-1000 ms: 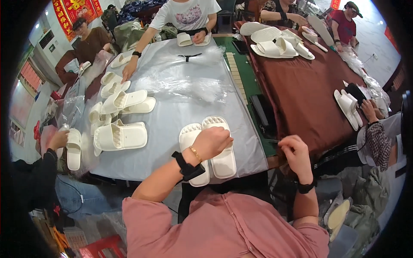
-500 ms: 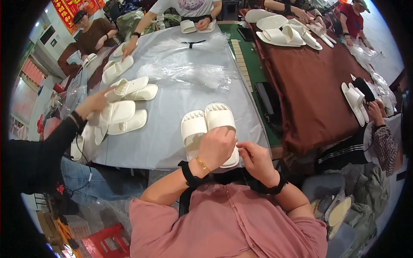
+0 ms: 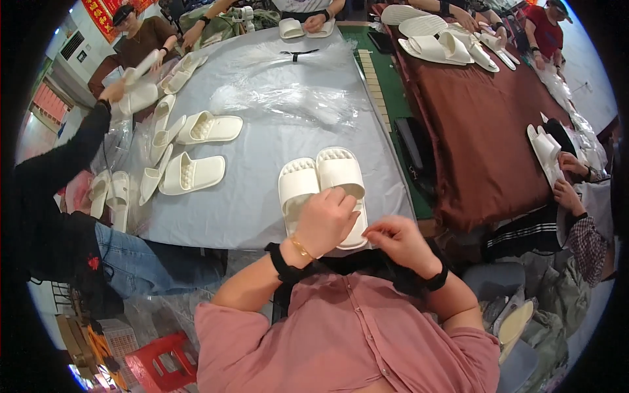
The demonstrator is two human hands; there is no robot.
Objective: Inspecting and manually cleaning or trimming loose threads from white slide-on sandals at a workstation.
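Observation:
A pair of white slide slippers lies side by side at the near edge of the table, toes away from me; the left slipper (image 3: 298, 187) and the right slipper (image 3: 341, 173) have bumpy insoles. Above their heel parts is my left hand (image 3: 325, 219), fingers curled in; what they hold, if anything, is hidden. My right hand (image 3: 402, 245) is closed in a pinch by the right slipper's heel, thumb and forefinger together. Whatever is between those fingertips is too small to make out.
Clear plastic bags (image 3: 288, 101) lie mid-table on the grey cover (image 3: 262, 170). More white slippers (image 3: 193, 175) are at the left, where a co-worker's hand (image 3: 113, 90) holds some. A brown-covered table (image 3: 478, 144) is at right, a red stool (image 3: 160, 361) at lower left.
My right hand has moved slightly right and away from the slipper; my left stays over the pair. At left, a co-worker has lifted slippers off the table and carried them farther back.

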